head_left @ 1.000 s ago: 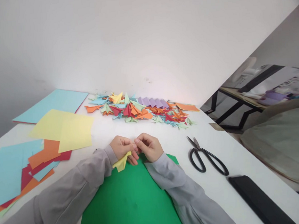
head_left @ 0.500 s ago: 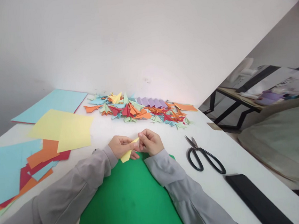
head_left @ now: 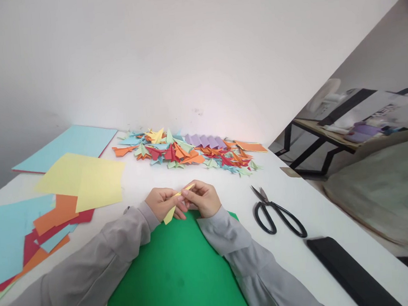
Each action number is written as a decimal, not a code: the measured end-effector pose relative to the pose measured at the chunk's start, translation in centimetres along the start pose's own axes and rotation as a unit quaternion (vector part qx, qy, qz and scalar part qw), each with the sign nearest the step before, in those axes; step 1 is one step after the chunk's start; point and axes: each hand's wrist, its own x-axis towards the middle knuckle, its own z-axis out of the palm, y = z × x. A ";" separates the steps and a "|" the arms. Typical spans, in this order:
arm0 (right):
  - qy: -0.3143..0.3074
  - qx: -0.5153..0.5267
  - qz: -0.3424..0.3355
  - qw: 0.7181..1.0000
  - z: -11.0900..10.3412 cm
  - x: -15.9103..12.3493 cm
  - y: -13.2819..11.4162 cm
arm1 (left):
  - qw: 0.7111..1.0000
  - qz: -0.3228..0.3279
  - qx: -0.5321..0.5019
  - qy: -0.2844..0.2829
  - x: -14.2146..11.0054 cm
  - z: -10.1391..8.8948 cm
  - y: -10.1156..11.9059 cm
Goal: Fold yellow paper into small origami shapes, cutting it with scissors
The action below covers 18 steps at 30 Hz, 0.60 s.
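Observation:
A small folded piece of yellow paper (head_left: 170, 215) is held between my two hands, above the far end of a green sheet (head_left: 178, 269). My left hand (head_left: 161, 203) pinches it from the left, thumb on top, with the wide end sticking out below. On the other side my right hand (head_left: 204, 199) grips the narrow end between thumb and forefinger; a yellow tip shows above the right thumb. The fingers partly hide the folds. Beyond the hands lies a long heap of small folded paper planes (head_left: 170, 153) in several colours.
Black-handled scissors (head_left: 278, 211) lie to the right, blades pointing away, with a black flat case (head_left: 350, 269) nearer me. On the left are yellow sheets (head_left: 97, 183), a blue stack (head_left: 71, 145) and coloured offcuts (head_left: 57, 213). A wall (head_left: 181, 55) borders the table's far side.
The yellow paper has turned from a plane with spread wings to a narrow folded strip. My right hand has moved onto its narrow end, both hands staying close together.

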 end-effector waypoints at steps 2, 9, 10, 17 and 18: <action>0.000 0.018 0.000 1.000 0.0 0.0 0.1 | 1.000 0.008 0.008 -0.005 0.0 -0.1 -0.2; -0.021 0.050 0.012 0.998 -0.1 0.2 0.7 | 0.999 0.021 0.027 -0.012 0.0 -0.2 -0.5; -0.019 0.053 0.012 0.998 -0.1 0.2 0.7 | 0.999 0.022 0.031 -0.007 0.0 -0.2 -0.3; 0.007 0.067 0.000 0.998 -0.2 0.3 0.6 | 0.995 0.041 0.075 0.057 -0.2 0.2 0.1; 0.007 0.068 -0.006 0.998 -0.2 0.3 0.5 | 0.993 0.051 0.087 0.061 -0.2 0.1 0.0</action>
